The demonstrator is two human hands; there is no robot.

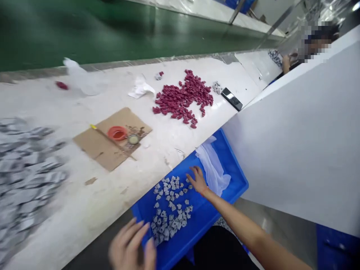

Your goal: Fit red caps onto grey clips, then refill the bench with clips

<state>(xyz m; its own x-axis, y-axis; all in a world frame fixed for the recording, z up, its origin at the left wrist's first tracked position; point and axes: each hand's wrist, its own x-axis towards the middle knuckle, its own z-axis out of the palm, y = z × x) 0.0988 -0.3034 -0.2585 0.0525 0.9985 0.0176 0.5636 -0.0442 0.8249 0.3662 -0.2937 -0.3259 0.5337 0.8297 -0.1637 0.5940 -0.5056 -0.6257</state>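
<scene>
A blue plastic tray [233, 153] sits at the near edge of the workbench, with many small grey plastic-looking pieces [170, 225] spread over its floor. Above the loose pieces in the tray is my right hand [198, 180], fingers apart, with nothing visible in it. It is beside a crumpled translucent plastic bag [212, 168] in the tray's far end. My left hand [132, 245] hovers by the tray's left corner, slightly blurred, fingers spread and holding nothing I can see.
On the white bench [146, 168] are a pile of dark red pieces [185, 95], a phone [232, 99], and cardboard [104, 153] bearing an orange ring-shaped container [117, 133] and a thin brush-like stick [111, 140]. Larger grey parts [28, 176] lie left. A white partition [295, 131] stands right; another person [287, 63] works beyond.
</scene>
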